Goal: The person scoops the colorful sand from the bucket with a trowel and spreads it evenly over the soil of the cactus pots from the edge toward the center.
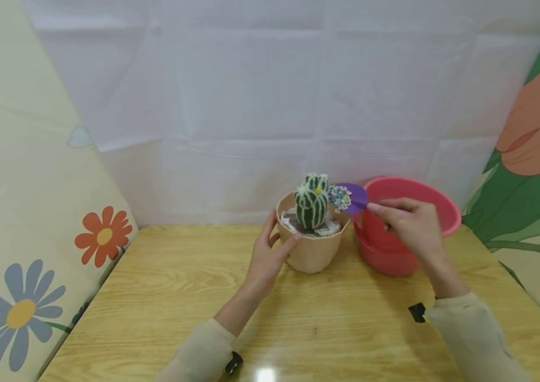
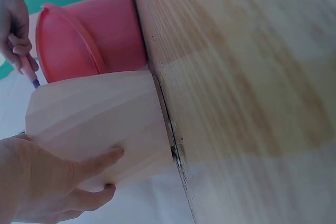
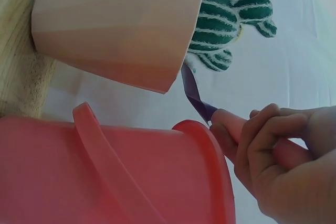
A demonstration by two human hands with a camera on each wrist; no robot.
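We see left hand (image 1: 267, 254) clasping faceted beige pot (image 1: 312, 255), striped green cactus (image 1: 310, 209) inside; right hand (image 1: 414, 225) clamped on pink-handled purple scoop (image 1: 358, 197) bearing multicoloured granules (image 1: 340, 198).

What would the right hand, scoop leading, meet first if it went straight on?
Likely the cactus: the purple scoop in the right hand points towards it, though depth is hard to judge.

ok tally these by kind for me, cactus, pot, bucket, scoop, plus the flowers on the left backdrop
Cactus: 1
Pot: 1
Bucket: 1
Scoop: 1
Red flower and blue-grey flower: 2
Total: 6
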